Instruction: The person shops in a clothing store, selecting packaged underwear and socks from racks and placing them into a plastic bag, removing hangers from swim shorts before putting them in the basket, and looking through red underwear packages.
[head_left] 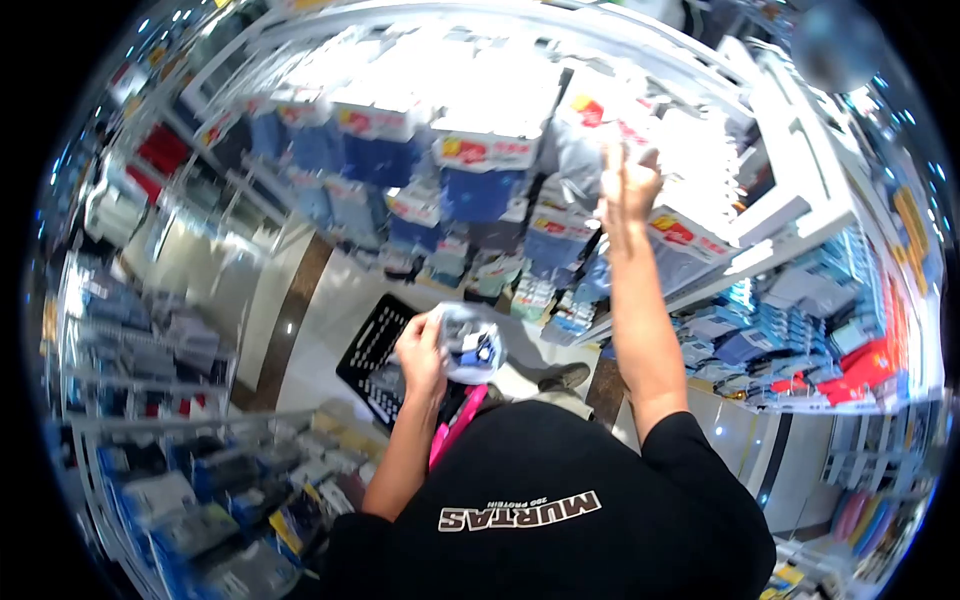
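Observation:
My left hand [422, 345] is closed on the edge of a clear plastic package [470, 345] with dark and blue contents. It holds the package above a black basket [362, 350], whose contents are partly hidden. My right hand [630, 185] reaches up and forward among packages hanging on the rack, its visible fingers stretched upward and apart. Beside those fingers, on the left, hangs a grey package [580, 160] with a red and yellow label. Glare washes out the area there, so exact contact with it is hard to make out.
Blue packages [483, 190] hang in rows on the white rack [690, 50] ahead. Light blue packs fill a shelf [760, 330] at right. Packaged goods [160, 500] lie on a lower-left shelf. A pink strap-like piece [460, 420] shows near my body.

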